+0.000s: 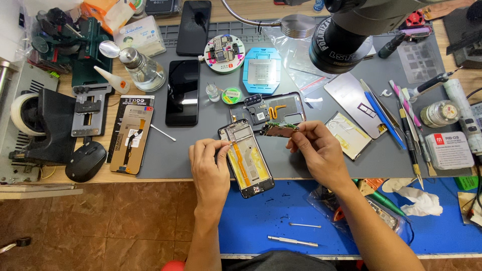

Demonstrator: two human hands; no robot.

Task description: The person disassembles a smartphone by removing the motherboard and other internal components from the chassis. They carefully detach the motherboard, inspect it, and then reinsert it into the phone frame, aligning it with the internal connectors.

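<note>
An opened phone frame (248, 160) with an orange flex strip lies on the grey mat (311, 170) in front of me. My left hand (208, 163) rests on its left edge, thumb and forefinger pinched at the upper part of the frame. My right hand (316, 148) holds a small green circuit board (278, 129) by its right end, just above the frame's top right corner. A second phone shell (273, 110) with a bent orange flex lies directly behind the board.
A microscope head (346, 35) hangs over the back right. Two dark phones (183, 93) and a glass bottle (143, 68) lie at back left. Tweezers and pens (396, 115) lie at right. A screen panel (131, 140) and a mouse (86, 160) lie at left.
</note>
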